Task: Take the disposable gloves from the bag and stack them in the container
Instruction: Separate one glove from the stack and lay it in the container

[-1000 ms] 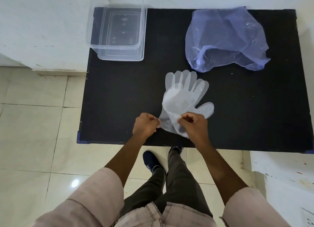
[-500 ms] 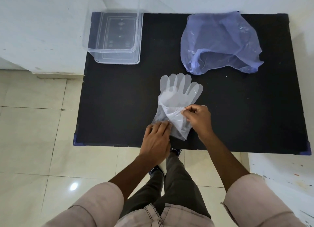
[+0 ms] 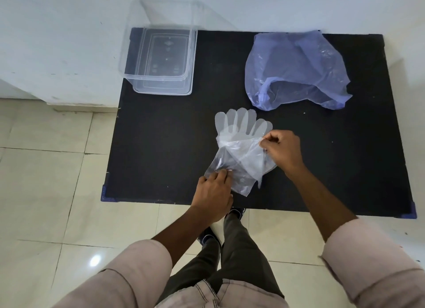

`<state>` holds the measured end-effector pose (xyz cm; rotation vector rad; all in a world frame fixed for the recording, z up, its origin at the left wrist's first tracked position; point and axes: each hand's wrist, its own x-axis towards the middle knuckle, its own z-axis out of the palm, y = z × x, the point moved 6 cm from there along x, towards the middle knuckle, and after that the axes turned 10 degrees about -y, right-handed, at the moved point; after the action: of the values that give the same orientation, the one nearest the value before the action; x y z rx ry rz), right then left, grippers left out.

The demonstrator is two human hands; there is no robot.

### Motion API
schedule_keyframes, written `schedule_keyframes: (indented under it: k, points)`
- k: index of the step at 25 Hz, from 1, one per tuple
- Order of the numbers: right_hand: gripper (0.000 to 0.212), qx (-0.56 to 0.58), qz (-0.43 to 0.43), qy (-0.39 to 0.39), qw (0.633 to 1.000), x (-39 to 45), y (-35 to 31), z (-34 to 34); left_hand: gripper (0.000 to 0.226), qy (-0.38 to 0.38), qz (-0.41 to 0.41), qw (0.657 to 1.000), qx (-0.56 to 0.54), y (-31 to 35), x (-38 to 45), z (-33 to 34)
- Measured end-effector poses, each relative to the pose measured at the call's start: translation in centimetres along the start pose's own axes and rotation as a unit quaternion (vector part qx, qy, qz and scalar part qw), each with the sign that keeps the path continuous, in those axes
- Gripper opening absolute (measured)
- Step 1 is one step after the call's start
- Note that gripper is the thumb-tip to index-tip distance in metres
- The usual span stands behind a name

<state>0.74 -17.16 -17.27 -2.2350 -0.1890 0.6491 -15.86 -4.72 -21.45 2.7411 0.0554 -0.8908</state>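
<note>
A: The room has a floor [image 3: 57, 169] of pale cream tiles with thin grey joints, and one small bright reflection of a lamp near the left sleeve. The wall [image 3: 57, 43] behind is white and a little marked.

B: And the surface?

A: It is a black table [image 3: 161, 146], matt, with small white specks on it. Blue corner pieces show at the near left and near right corners. The far left corner is under a clear plastic container [image 3: 161, 61], which stands partly over the table's left edge. I see nothing inside it.

B: Where is the bag?

A: The bag [image 3: 296, 70] is thin, pale violet, crumpled, and lies at the far right of the table, with its opening toward the near side. It is well apart from the container.

B: And the gloves?

A: The gloves [image 3: 241, 146] are transparent and lie in the middle of the table, nearer to the front edge, between bag and person. Their finger parts point to the far side. The cuff part is folded upward over the palm part.

B: What do the hands do?

A: The left hand [image 3: 213, 195] lies with its fingers almost straight, pressing flat on the near left part of the gloves. The right hand [image 3: 282, 151] has the fingers curled, pinching the folded edge at the right side. How many gloves are in the pile, I cannot tell.
</note>
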Motion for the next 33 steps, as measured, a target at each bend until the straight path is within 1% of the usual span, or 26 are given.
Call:
schedule_keyframes:
  k: [3, 5, 7, 11, 14, 18, 19, 20, 22, 23, 24, 25, 26, 27, 28, 29, 30, 32, 33]
  points:
    - [0.011, -0.058, -0.007, 0.013, 0.998, 1.8, -1.6, -4.1, 0.055, -0.01, -0.007, 1.0, 0.008, 0.7, 0.4, -0.7]
    - [0.012, -0.057, -0.009, 0.026, 0.998, 3.2, -2.7, -6.8, 0.052, -0.019, -0.008, 1.0, 0.019, 0.9, 0.7, -1.2]
    - [0.013, -0.046, -0.006, 0.049, 0.998, 4.3, -3.9, -9.2, 0.053, -0.033, -0.003, 0.999, 0.032, 0.9, 0.7, -1.4]
    - [0.012, -0.082, -0.029, 0.097, 0.991, 5.1, -6.8, -13.1, 0.06, -0.059, -0.001, 0.998, 0.032, 0.8, 0.6, -1.5]
    - [0.013, -0.127, -0.046, 0.081, 0.988, 4.8, -8.7, -13.9, 0.061, -0.092, -0.003, 0.995, 0.038, 0.8, 0.6, -1.8]
    - [0.011, -0.117, -0.053, 0.018, 0.992, 3.1, -10.6, -13.6, 0.062, -0.151, -0.006, 0.988, 0.029, 0.7, 0.4, -3.2]
    - [0.01, -0.119, -0.057, -0.005, 0.991, 2.5, -11.3, -13.5, 0.06, -0.139, 0.001, 0.99, 0.024, 1.0, 0.3, -4.7]
    - [0.01, -0.128, -0.062, -0.028, 0.989, 1.8, -12.2, -13.4, 0.058, -0.102, 0.014, 0.994, 0.018, 1.5, 0.0, -6.9]
    - [0.009, -0.153, -0.078, -0.069, 0.983, 0.0, -14.3, -13.5, 0.055, 0.036, 0.049, 0.998, -0.019, 2.7, -1.0, -12.7]
    - [0.008, -0.161, -0.086, -0.09, 0.979, -0.8, -15.4, -13.5, 0.057, 0.124, 0.065, 0.989, -0.056, 3.1, -1.8, -16.1]
    - [0.007, -0.173, -0.095, -0.111, 0.974, -1.8, -16.8, -13.6, 0.059, 0.211, 0.082, 0.969, -0.101, 3.2, -2.8, -19.5]
    - [0.006, -0.194, -0.104, -0.131, 0.967, -2.9, -18.2, -13.6, 0.063, 0.272, 0.099, 0.946, -0.144, 3.1, -3.5, -22.5]
    - [0.006, -0.217, -0.114, -0.149, 0.958, -4.0, -19.8, -13.7, 0.065, 0.296, 0.115, 0.932, -0.176, 3.0, -4.0, -25.0]
    - [0.006, -0.237, -0.122, -0.164, 0.95, -5.0, -21.2, -13.8, 0.063, 0.283, 0.131, 0.929, -0.199, 2.9, -4.0, -27.1]
    - [0.008, -0.256, -0.128, -0.176, 0.942, -5.9, -22.6, -13.8, 0.058, 0.244, 0.141, 0.933, -0.225, 3.0, -3.8, -28.6]
    - [0.01, -0.273, -0.131, -0.183, 0.935, -6.8, -23.8, -13.9, 0.049, 0.198, 0.149, 0.934, -0.256, 3.2, -3.7, -29.7]
    - [0.011, -0.281, -0.136, -0.188, 0.931, -7.5, -24.8, -14.0, 0.038, 0.166, 0.16, 0.928, -0.294, 3.5, -3.8, -30.5]
    - [0.007, -0.266, -0.154, -0.169, 0.936, -8.5, -26.2, -14.5, 0.019, 0.161, 0.183, 0.904, -0.352, 3.5, -4.4, -32.0]
    - [0.006, -0.24, -0.166, -0.137, 0.947, -8.9, -26.5, -15.1, 0.015, 0.164, 0.196, 0.892, -0.374, 3.3, -4.8, -32.6]
